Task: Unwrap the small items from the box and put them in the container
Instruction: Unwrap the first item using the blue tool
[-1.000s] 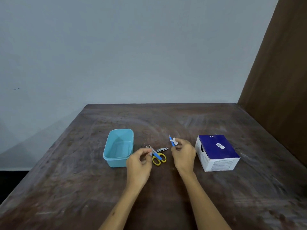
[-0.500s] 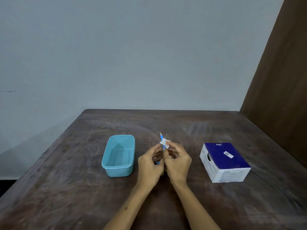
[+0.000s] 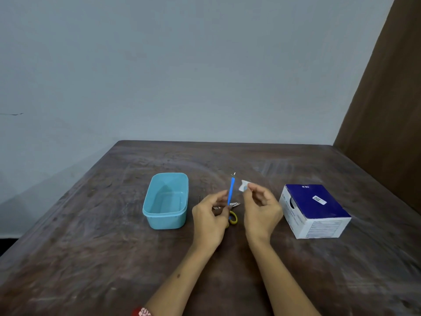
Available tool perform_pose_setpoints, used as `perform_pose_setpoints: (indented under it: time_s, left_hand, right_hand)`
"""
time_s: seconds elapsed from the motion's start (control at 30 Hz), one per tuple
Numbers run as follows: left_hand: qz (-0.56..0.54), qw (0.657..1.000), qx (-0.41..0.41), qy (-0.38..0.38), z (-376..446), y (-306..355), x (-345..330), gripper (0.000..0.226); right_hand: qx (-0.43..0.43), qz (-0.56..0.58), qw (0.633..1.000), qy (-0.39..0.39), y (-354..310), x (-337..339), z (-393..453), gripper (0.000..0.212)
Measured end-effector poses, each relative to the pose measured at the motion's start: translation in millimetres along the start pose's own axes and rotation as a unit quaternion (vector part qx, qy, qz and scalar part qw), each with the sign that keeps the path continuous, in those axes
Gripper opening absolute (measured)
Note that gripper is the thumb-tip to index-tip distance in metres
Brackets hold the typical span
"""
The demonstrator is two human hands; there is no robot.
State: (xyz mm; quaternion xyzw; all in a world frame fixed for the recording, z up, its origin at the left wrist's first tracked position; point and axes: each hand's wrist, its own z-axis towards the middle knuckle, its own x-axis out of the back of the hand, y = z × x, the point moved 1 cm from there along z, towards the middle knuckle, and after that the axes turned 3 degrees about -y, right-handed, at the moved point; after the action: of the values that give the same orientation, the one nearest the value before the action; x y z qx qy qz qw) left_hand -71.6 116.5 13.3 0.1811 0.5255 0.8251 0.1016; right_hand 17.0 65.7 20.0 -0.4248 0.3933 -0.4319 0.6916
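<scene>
**Table stock, one item mid-unwrap**

Presently, by size:

Table [image 3: 91,258]: dark wood, scuffed, far edge against the wall, right edge against a brown panel. Carries everything listed.

Box [image 3: 316,204]: blue-topped, white-sided carton, toward the right edge, just beside the right hand. Probably kept on that side so the next item is a short reach.

Container [image 3: 148,210]: pale blue tub, open top, left of centre, near the left hand. Nothing can be made out inside it. Likely placed there so the hand with the item can drop it in.

Left hand [image 3: 209,220]: raised over the middle of the table, thumb and fingers pinching the lower end of the blue stick.

Right hand [image 3: 262,213]: raised beside it, fingertips pinching the wrapper scrap, the other fingers loosely curled; drawn clear of the stick.

Scissors [image 3: 233,218]: yellow-handled, flat on the table beneath the hands, mostly hidden.

Blue stick [image 3: 231,190]: the task's small item, slim, held near upright, thin tip uppermost, apparently bare.

Wrapper scrap [image 3: 243,185]: small white piece, apart from the stick.
</scene>
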Motion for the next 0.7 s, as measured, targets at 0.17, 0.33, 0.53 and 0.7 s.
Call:
perform_pose_setpoints:
  time_s: [0.17, 0.33, 0.53, 0.7]
  left_hand:
    - [0.004, 0.999, -0.036, -0.022, -4, 6, -1, 0.039]
    - [-0.011, 0.999, -0.035, -0.020, -5, 10, 3, 0.039]
    - [0.000, 1.000, -0.020, -0.022, -5, 9, 7, 0.030]
    - [0.023, 0.999, -0.021, -0.021, -3, 5, 7, 0.035]
  right_hand:
    - [0.016, 0.028, 0.999, -0.023, -9, 1, -4, 0.023]
    - [0.079, 0.011, 0.994, -0.079, -14, -2, -14, 0.023]
    - [0.123, -0.017, 0.986, -0.109, -9, -6, -22, 0.019]
    - [0.078, -0.018, 0.989, -0.124, -2, -8, -19, 0.026]
